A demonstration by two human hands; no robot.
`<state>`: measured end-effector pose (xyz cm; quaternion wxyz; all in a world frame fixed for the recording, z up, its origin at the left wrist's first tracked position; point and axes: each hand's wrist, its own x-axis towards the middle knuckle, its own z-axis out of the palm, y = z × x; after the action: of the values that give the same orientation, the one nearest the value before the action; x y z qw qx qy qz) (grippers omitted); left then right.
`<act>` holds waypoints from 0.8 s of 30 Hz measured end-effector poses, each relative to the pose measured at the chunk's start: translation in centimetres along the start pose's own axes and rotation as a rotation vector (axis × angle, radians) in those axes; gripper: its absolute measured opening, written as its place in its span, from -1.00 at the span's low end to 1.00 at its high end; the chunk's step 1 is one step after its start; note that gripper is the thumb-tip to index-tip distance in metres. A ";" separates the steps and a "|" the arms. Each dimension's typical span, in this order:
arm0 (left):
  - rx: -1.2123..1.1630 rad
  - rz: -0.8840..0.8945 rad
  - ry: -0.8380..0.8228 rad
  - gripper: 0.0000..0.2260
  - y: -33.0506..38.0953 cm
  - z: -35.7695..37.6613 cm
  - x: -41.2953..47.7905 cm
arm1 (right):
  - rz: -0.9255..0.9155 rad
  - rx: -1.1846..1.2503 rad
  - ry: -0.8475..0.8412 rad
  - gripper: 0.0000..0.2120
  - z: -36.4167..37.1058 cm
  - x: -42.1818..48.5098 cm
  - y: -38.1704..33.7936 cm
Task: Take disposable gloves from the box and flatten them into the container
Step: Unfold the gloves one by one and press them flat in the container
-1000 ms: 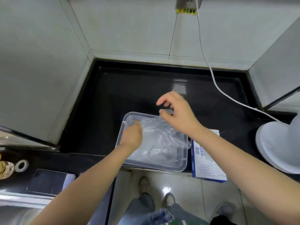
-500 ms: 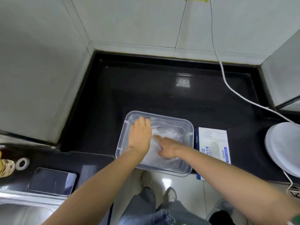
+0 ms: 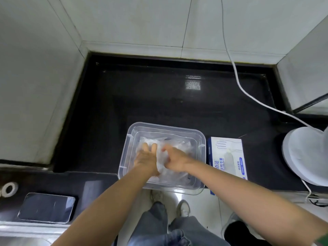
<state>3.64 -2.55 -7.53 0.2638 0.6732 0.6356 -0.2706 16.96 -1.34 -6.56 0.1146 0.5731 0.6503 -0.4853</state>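
A clear plastic container (image 3: 130, 137) sits at the front edge of the black counter and overhangs it slightly. Thin transparent disposable gloves (image 3: 179, 142) lie crumpled inside it. My left hand (image 3: 145, 158) lies flat, fingers straight, pressing the gloves down on the container's left side. My right hand (image 3: 174, 159) presses on the gloves beside it, fingers pointing left; a fold of glove film rises between the two hands. The white and blue glove box (image 3: 229, 157) lies flat just right of the container.
A white fan base (image 3: 303, 155) stands at the right, its white cable (image 3: 248, 91) running up the tiled wall. A phone (image 3: 46, 207) and a tape roll (image 3: 8, 189) lie on the lower left ledge. Tiled walls enclose the black counter (image 3: 159, 96) on three sides.
My right hand came down from above the container onto the gloves and slid toward my left hand. My left hand shifted a little back toward me, staying flat on the gloves.
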 end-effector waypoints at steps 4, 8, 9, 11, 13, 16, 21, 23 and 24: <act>-0.065 -0.083 -0.010 0.13 -0.1 0.4 0.3 | 0.302 -0.106 0.011 -0.17 -0.2 0.5 0.6; -0.129 -0.110 -0.049 0.22 0.0 0.1 -0.1 | 0.363 -0.174 -0.038 -0.11 -0.5 0.0 -0.2; -0.164 -0.111 -0.060 0.21 -0.1 -0.2 -0.3 | 0.332 -0.190 -0.047 -0.14 -0.8 -0.4 -0.4; -0.208 -0.100 -0.051 0.13 -0.2 -0.9 -1.0 | 0.186 -0.193 0.005 -0.27 -1.9 -1.8 -0.6; -0.209 -0.085 0.038 -0.07 -0.3 -1.7 -1.6 | -0.031 -0.117 0.144 -0.46 -3.6 -3.7 -0.5; -0.230 -0.034 0.331 -0.58 0.6 -3.2 -2.8 | -0.239 0.182 0.417 -0.81 -6.8 -7.4 0.4; -0.438 0.141 0.602 -0.89 6.1 -5.8 -5.8 | 0.072 0.064 0.593 -0.84 -9.5 -9.9 7.9; -0.476 0.261 0.586 -0.92 9.6 -6.2 -7.1 | 0.236 -0.070 0.451 -0.81 -8.3 -10.5 11.3; -0.498 0.319 0.556 -0.93 11.1 -6.2 -7.5 | 0.278 -0.127 0.397 -0.80 -7.3 -10.7 12.3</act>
<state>14.53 -4.15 2.29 0.2755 0.7265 0.6164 0.1282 33.86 -4.12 -1.53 0.0861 0.7327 0.6042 -0.3012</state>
